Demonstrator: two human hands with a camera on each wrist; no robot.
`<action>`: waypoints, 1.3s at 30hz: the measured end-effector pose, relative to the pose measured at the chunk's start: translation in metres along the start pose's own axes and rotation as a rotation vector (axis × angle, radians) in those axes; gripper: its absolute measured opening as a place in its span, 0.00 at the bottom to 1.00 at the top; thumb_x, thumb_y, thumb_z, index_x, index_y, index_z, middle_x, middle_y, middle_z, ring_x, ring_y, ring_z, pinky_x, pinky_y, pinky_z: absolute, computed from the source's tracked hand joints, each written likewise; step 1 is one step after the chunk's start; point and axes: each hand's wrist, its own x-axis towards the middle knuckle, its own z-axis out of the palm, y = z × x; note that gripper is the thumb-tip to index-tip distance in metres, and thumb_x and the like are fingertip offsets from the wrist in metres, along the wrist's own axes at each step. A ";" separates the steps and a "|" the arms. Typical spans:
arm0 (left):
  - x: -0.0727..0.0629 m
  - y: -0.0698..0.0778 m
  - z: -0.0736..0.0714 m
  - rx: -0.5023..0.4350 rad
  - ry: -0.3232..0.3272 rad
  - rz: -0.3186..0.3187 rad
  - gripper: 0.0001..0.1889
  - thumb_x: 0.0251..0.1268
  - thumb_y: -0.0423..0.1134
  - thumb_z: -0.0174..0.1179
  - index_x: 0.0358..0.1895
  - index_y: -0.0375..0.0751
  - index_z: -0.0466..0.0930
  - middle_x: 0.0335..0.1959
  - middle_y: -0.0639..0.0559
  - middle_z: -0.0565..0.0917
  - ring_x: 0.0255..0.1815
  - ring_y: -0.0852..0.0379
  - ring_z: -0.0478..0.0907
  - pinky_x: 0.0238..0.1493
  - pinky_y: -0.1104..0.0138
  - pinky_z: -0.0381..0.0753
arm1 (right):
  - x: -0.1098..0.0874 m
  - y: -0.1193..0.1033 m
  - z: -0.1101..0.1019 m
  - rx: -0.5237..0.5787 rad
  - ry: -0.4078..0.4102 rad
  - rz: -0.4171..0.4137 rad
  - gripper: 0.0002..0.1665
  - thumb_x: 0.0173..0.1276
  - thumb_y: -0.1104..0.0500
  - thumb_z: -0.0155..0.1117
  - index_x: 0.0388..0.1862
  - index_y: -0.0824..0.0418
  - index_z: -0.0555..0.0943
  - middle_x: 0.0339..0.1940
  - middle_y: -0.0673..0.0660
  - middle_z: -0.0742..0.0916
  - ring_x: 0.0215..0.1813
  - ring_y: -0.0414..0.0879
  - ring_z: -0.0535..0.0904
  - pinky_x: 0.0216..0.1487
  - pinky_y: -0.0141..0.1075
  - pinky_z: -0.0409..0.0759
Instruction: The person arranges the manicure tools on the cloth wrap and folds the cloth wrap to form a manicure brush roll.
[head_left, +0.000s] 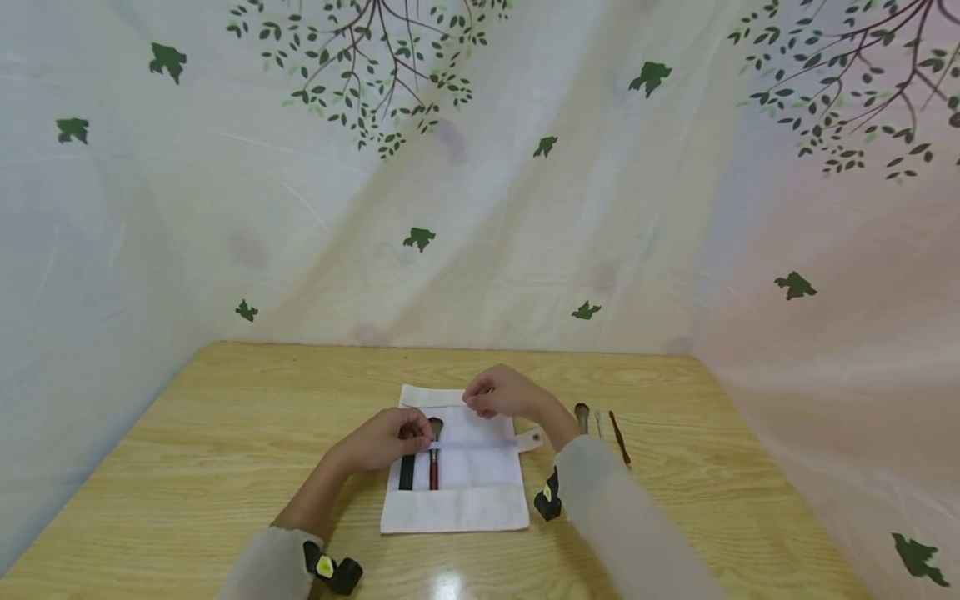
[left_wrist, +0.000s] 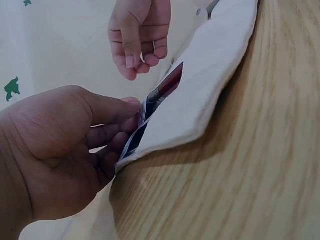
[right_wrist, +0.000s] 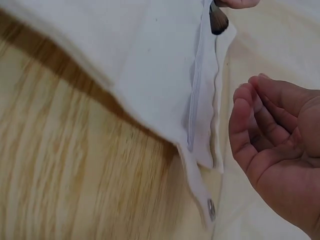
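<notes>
A white fabric brush roll (head_left: 480, 471) lies unfolded on the table, with an elastic band (right_wrist: 196, 95) across it. A makeup brush (head_left: 434, 471) with a dark red handle sits under the band, its bristles toward the far edge. Beside it, a flat black item (head_left: 407, 472) stands in the left slot, its upper part hidden by fingers. My left hand (left_wrist: 65, 145) pinches the band at the left edge, close to the brush. Over the far right part of the roll hovers my right hand (head_left: 506, 392), fingers loosely curled and holding nothing.
Right of the roll lie another brush (head_left: 582, 417), a thin silvery tool (head_left: 599, 425) and a slim brown tool (head_left: 620, 437), partly near the right forearm. A strap with a metal snap (head_left: 531, 440) sticks out from the roll's right side. A printed curtain (head_left: 480, 275) hangs behind the wooden table (head_left: 262, 400).
</notes>
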 end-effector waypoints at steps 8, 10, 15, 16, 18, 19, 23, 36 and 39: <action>0.000 0.002 0.005 0.024 0.054 0.012 0.03 0.76 0.37 0.60 0.41 0.43 0.81 0.35 0.57 0.81 0.38 0.57 0.76 0.40 0.66 0.77 | -0.024 0.021 -0.030 -0.043 0.043 -0.003 0.11 0.76 0.64 0.61 0.50 0.70 0.84 0.37 0.62 0.87 0.36 0.46 0.82 0.42 0.41 0.84; 0.000 0.004 0.007 0.033 0.075 0.018 0.03 0.75 0.38 0.61 0.42 0.43 0.81 0.35 0.57 0.81 0.37 0.58 0.76 0.39 0.66 0.77 | -0.032 0.026 -0.038 -0.047 0.052 -0.002 0.10 0.76 0.64 0.61 0.49 0.70 0.84 0.35 0.61 0.87 0.35 0.46 0.80 0.42 0.41 0.83; 0.003 0.009 0.011 0.077 0.130 0.075 0.02 0.71 0.36 0.66 0.41 0.44 0.82 0.34 0.58 0.80 0.34 0.59 0.76 0.36 0.67 0.77 | -0.051 0.035 -0.058 -0.101 0.063 -0.022 0.11 0.77 0.65 0.60 0.48 0.72 0.84 0.32 0.62 0.85 0.34 0.46 0.79 0.41 0.43 0.83; 0.004 0.010 0.012 0.098 0.139 0.102 0.03 0.70 0.36 0.66 0.41 0.44 0.82 0.34 0.58 0.80 0.34 0.59 0.76 0.36 0.66 0.77 | -0.054 0.038 -0.062 -0.118 0.068 -0.027 0.11 0.77 0.64 0.60 0.48 0.72 0.84 0.32 0.61 0.85 0.33 0.46 0.79 0.40 0.44 0.83; 0.006 0.010 0.014 0.144 0.147 0.161 0.02 0.69 0.36 0.67 0.39 0.44 0.84 0.35 0.59 0.81 0.36 0.59 0.77 0.43 0.65 0.75 | -0.060 0.041 -0.069 -0.154 0.081 -0.027 0.11 0.77 0.64 0.60 0.48 0.72 0.83 0.30 0.60 0.85 0.32 0.45 0.78 0.37 0.42 0.82; 0.007 0.011 0.015 0.172 0.146 0.185 0.02 0.68 0.36 0.68 0.39 0.45 0.84 0.36 0.59 0.81 0.38 0.58 0.77 0.46 0.63 0.73 | -0.063 0.043 -0.071 -0.167 0.089 -0.017 0.11 0.77 0.64 0.60 0.48 0.72 0.84 0.29 0.59 0.85 0.31 0.45 0.77 0.36 0.41 0.81; 0.008 0.011 0.022 0.253 0.138 0.212 0.03 0.67 0.39 0.69 0.40 0.47 0.86 0.44 0.57 0.82 0.46 0.54 0.70 0.49 0.59 0.65 | -0.075 0.047 -0.079 -0.205 0.098 -0.001 0.11 0.77 0.64 0.60 0.47 0.72 0.84 0.27 0.58 0.83 0.27 0.44 0.75 0.31 0.37 0.76; 0.013 0.012 0.031 0.292 0.147 0.127 0.02 0.66 0.42 0.70 0.39 0.51 0.87 0.47 0.54 0.80 0.49 0.51 0.66 0.48 0.55 0.62 | -0.104 0.061 -0.088 -0.283 0.090 -0.065 0.10 0.77 0.63 0.59 0.40 0.69 0.83 0.23 0.58 0.82 0.25 0.40 0.72 0.28 0.34 0.73; 0.013 0.013 0.032 0.288 0.152 0.113 0.02 0.66 0.42 0.70 0.38 0.51 0.87 0.46 0.54 0.81 0.49 0.51 0.66 0.48 0.54 0.62 | -0.109 0.063 -0.089 -0.291 0.096 -0.058 0.10 0.78 0.62 0.59 0.39 0.68 0.83 0.21 0.56 0.81 0.23 0.40 0.72 0.27 0.34 0.72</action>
